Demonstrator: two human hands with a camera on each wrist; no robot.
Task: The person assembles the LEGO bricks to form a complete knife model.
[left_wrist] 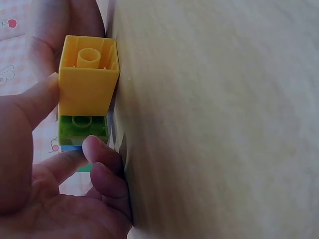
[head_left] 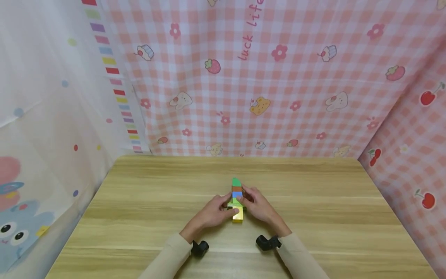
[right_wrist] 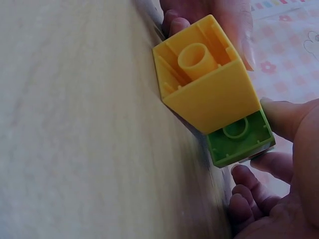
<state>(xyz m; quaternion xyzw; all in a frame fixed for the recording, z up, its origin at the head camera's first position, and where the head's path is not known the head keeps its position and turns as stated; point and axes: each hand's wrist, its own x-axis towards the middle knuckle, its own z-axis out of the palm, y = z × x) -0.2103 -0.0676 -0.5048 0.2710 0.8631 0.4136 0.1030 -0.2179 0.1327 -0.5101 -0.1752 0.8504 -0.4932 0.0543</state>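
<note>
A column of toy building blocks lies along the table between both hands. In the head view its far end is a rounded green block (head_left: 236,182), followed by a brown block (head_left: 237,189), a blue block (head_left: 237,194), a light green block (head_left: 235,200) and a yellow block (head_left: 237,217) nearest the body. My left hand (head_left: 211,212) pinches the column from the left, thumb on the yellow block. From the right, my right hand (head_left: 260,207) grips it near the light green block. Both wrist views show the yellow block's hollow underside with its tube.
The wooden table (head_left: 139,232) extends on all sides of the hands. Behind it hangs a pink checked cloth (head_left: 237,128), with a white patterned curtain (head_left: 69,116) on the left. A black wrist camera (head_left: 200,248) sits below the left hand, another black camera (head_left: 267,243) below the right.
</note>
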